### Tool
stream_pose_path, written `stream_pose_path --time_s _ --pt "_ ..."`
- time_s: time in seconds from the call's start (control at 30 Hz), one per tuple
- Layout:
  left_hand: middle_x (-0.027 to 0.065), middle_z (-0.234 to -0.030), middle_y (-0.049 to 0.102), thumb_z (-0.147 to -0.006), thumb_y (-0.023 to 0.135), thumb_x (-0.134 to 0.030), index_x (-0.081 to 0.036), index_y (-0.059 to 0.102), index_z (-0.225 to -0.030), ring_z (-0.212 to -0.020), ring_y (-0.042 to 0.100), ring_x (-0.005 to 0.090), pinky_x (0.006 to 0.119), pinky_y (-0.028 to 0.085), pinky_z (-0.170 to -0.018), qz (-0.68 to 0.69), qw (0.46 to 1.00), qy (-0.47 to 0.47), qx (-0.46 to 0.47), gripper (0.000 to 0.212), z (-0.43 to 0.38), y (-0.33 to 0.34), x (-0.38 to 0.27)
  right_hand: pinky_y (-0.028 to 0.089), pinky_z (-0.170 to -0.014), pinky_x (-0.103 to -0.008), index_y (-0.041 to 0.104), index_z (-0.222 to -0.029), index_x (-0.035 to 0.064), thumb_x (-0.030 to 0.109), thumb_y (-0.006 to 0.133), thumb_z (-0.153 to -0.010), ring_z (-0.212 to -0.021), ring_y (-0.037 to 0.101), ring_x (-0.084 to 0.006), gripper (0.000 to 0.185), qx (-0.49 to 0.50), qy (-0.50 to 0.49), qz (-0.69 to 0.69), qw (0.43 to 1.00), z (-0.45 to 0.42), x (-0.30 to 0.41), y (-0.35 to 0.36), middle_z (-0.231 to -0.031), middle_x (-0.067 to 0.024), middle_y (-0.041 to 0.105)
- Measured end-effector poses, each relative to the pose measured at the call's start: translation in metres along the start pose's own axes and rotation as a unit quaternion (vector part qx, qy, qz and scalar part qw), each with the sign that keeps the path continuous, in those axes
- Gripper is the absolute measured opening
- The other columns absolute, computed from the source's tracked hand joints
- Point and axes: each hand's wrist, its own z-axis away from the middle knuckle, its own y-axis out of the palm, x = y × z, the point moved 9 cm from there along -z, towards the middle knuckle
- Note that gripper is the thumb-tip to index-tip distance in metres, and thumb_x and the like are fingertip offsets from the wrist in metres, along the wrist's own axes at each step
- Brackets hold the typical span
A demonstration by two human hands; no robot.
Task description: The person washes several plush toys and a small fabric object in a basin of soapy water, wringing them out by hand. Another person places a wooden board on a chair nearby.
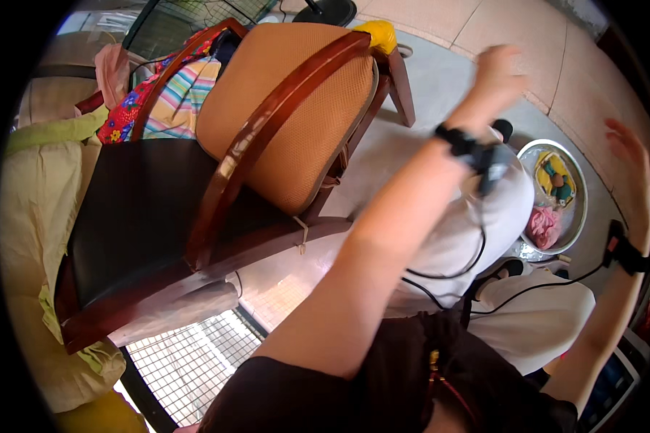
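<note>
My left hand (497, 78) is raised over the floor, blurred by motion, with its thumb apart from the fingers and nothing visible in it. A black strap with a small device (468, 149) circles that wrist. At the far right my right hand (627, 145) is lifted with its fingers spread, also blurred and holding nothing visible. Another black strap (632, 257) is on the right wrist. Between and below the hands, a round metal basin (580, 227) stands on the floor. A yellow and green item (556, 178) and a crumpled pink item (545, 226) lie inside it.
On my left stands a wooden armchair (233, 162) with a dark seat (141, 216) and an orange-brown cushion (292, 103). Colourful fabric (179, 100) lies beyond its arm. A wire mesh panel (189, 362) is below the chair. Black cables (536, 300) cross my lap.
</note>
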Motion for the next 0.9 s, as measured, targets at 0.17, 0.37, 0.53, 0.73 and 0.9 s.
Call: stream_pose_path --time_s 0.17,0.37,0.53,0.73,0.9 --pt "0.0122 -0.137 0.041 -0.085 0.063 -0.022 -0.007 0.042 -0.134 -0.13 0.032 0.0282 0.045 0.035 -0.104 0.309 0.811 -0.469 -0.167 0.055 0.193 -0.135 0.213 0.047 -0.085 -0.028 0.062 -0.115 0.0051 0.021 0.059 -0.09 -0.097 0.06 -0.0146 0.03 0.094 0.072 -0.134 0.984 0.013 -0.028 0.058 -0.116 -0.006 0.063" --pt "0.0103 -0.121 0.052 -0.086 0.061 -0.023 -0.005 0.048 -0.127 -0.105 0.054 0.0264 0.04 0.048 -0.089 0.045 0.682 -0.611 -0.399 0.047 0.369 -0.257 0.315 0.048 -0.084 -0.0288 0.064 -0.111 0.0047 0.024 0.059 -0.088 -0.095 0.061 -0.0157 0.03 0.051 0.167 -0.137 0.975 0.022 -0.052 0.045 -0.112 -0.0063 0.064" --pt "0.0097 -0.12 0.052 -0.087 0.06 -0.026 -0.005 0.048 -0.126 -0.105 0.054 0.0256 0.04 0.047 -0.089 -0.084 0.66 -0.599 -0.447 0.046 0.401 -0.282 0.34 0.049 -0.083 -0.0278 0.065 -0.109 0.0038 0.022 0.061 -0.088 -0.091 0.063 -0.0155 0.028 0.034 0.157 -0.184 0.97 0.024 -0.06 0.053 -0.107 -0.0079 0.066" --pt "0.0089 -0.12 0.053 -0.087 0.06 -0.031 -0.006 0.05 -0.125 -0.105 0.054 0.0245 0.039 0.047 -0.089 -0.142 0.632 -0.592 -0.479 0.046 0.417 -0.29 0.36 0.047 -0.081 -0.0264 0.063 -0.107 -0.001 0.013 0.06 -0.086 -0.089 0.06 -0.0124 0.025 0.084 0.23 -0.216 0.945 0.041 -0.095 0.087 -0.099 -0.0062 0.066" --pt "0.0083 -0.119 0.053 -0.088 0.059 -0.034 -0.007 0.05 -0.124 -0.106 0.054 0.0237 0.038 0.047 -0.089 -0.154 0.626 -0.587 -0.49 0.046 0.418 -0.291 0.379 0.047 -0.081 -0.0264 0.063 -0.106 -0.001 0.009 0.056 -0.084 -0.087 0.062 -0.0131 0.025 0.099 0.309 -0.188 0.927 0.053 -0.114 0.102 -0.097 -0.0061 0.066"
